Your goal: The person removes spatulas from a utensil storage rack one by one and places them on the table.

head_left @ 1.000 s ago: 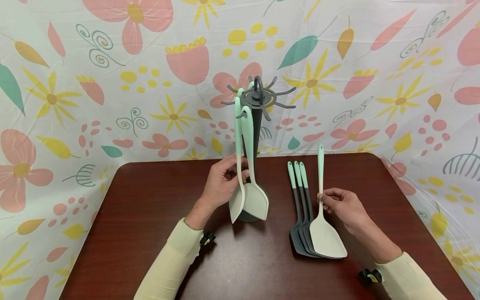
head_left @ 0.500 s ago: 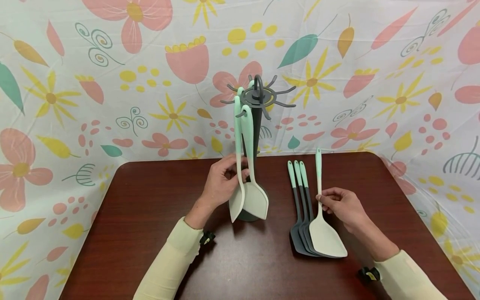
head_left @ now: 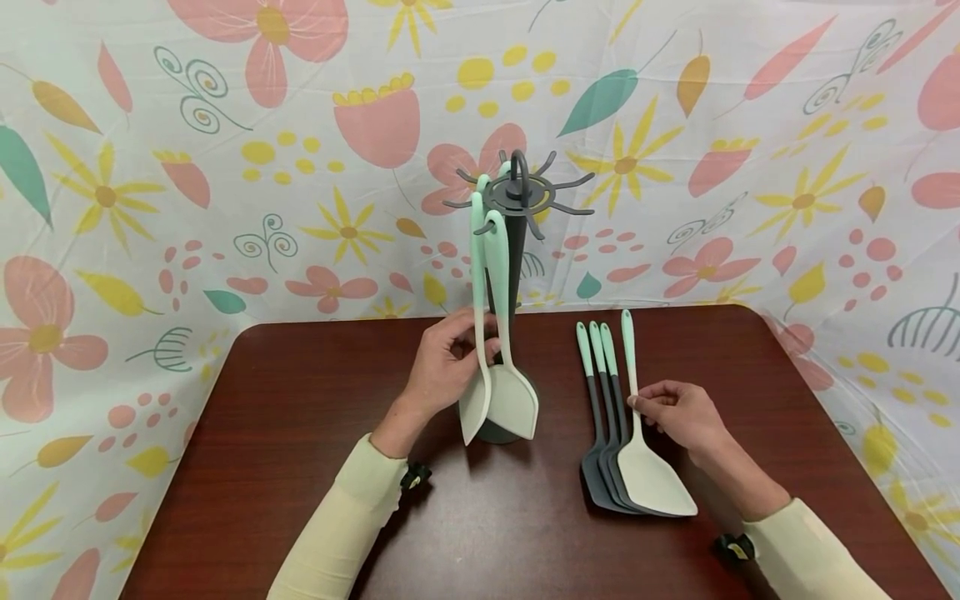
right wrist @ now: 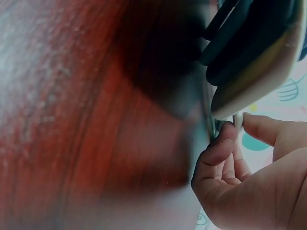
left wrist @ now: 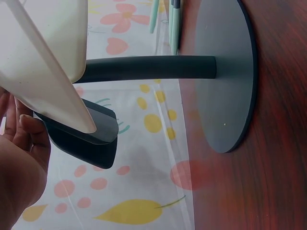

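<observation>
The right hand [head_left: 675,417] has its grip pinched on one white spatula [head_left: 654,479], whose blade overlaps three dark spatulas [head_left: 596,479] on the desk [head_left: 315,375], while the left hand [head_left: 438,367], at the rack [head_left: 515,267], has a hidden grip I cannot tell.

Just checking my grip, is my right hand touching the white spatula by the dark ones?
Touching: in the head view, your right hand pinches the white spatula by its shaft.

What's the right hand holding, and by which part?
The right hand holds the white spatula by its shaft, between the mint handle end and the blade.
</observation>
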Demonstrator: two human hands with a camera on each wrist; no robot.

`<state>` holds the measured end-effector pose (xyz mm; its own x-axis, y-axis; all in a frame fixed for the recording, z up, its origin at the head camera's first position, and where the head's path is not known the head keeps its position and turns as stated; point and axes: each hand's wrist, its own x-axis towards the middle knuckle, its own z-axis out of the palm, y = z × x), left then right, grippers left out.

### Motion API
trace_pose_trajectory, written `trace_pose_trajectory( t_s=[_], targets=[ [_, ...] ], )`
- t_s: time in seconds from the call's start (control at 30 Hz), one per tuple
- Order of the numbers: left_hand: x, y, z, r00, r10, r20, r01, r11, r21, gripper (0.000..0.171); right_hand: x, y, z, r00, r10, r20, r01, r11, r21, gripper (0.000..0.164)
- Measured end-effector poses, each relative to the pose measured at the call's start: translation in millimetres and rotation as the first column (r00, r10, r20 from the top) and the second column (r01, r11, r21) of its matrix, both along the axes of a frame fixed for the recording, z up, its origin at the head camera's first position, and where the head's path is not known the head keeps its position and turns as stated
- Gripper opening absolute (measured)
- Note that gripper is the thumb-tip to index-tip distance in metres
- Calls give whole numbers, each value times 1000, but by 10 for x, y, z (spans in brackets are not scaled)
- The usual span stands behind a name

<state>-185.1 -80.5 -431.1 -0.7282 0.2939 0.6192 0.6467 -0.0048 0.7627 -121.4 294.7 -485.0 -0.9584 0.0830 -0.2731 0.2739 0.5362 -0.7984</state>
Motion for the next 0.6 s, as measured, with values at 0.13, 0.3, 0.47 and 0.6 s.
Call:
trace_pose_trajectory(
  t_s=[0.13,0.3,0.47,0.6],
  targets=[
    [5,6,12,1000,0,0,0,1000,1,25,4,2,-12,1000,-1,5,1,1000,-2,37],
    [4,9,9,1000,2,-3,-2,1000,7,24,4,-3,-29,1000,2,-11,-2,1000,0,38],
    [-2,10,-1,1000,1,-8,-1,1000,6,24,-2,0,-40,1000,-2,-1,2,1000,5,38],
    [3,13,-1,1000,3,-10,-3,1000,4,24,-6,0,-46,1000,-3,9,3,1000,-2,38]
  ],
)
